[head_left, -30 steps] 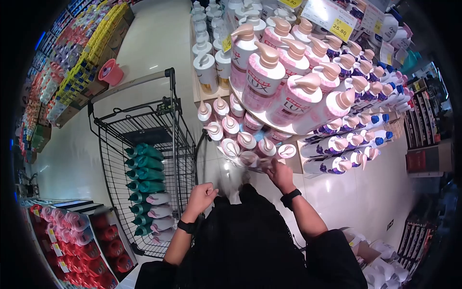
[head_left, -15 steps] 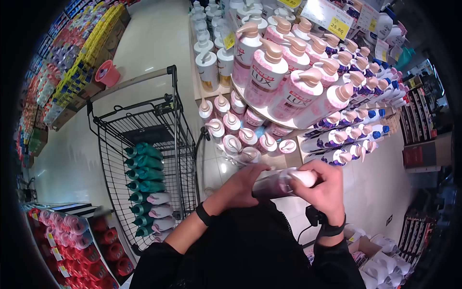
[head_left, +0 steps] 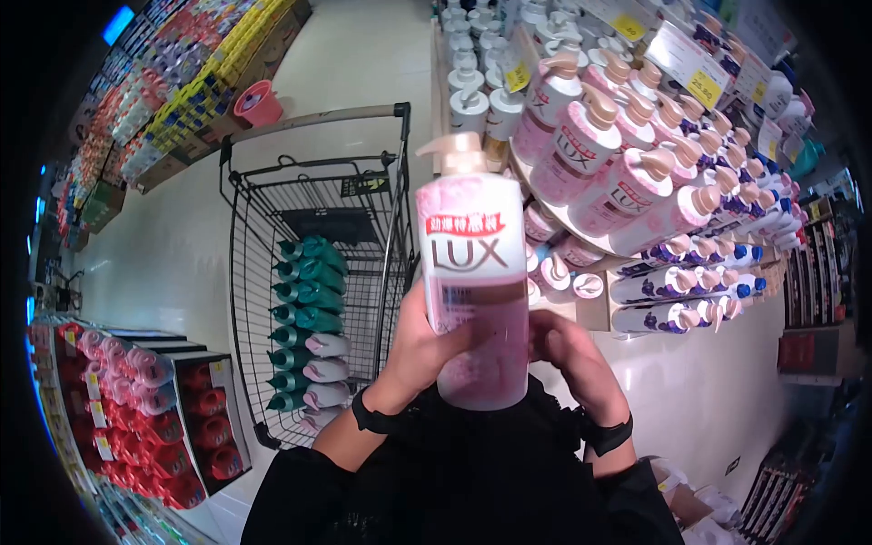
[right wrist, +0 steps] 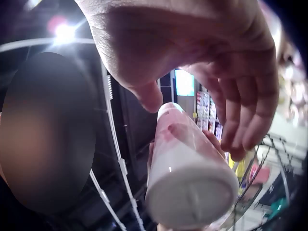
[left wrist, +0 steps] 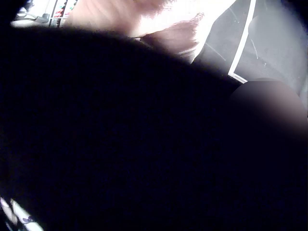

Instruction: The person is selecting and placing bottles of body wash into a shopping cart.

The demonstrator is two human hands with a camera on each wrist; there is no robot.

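A pink and white LUX pump bottle stands upright in front of my chest in the head view, its label facing me. My left hand grips its lower part, with the thumb across the front. Just right of the bottle is my right hand, its fingers loosely bent and holding nothing. The right wrist view shows the bottle's white base below that hand, with a gap between thumb and fingers. Only part of the left palm shows in the left wrist view, which is mostly dark.
A shopping cart at left holds a stack of green bottles and several pale pump bottles. A tiered display of LUX bottles rises at right. Red bottles fill a shelf at lower left. A pink bucket stands farther back.
The right hand was low by the display, then both hands held a bottle lying sideways. Now the bottle is upright in the left hand, and the right hand has let go. The view has shifted left.
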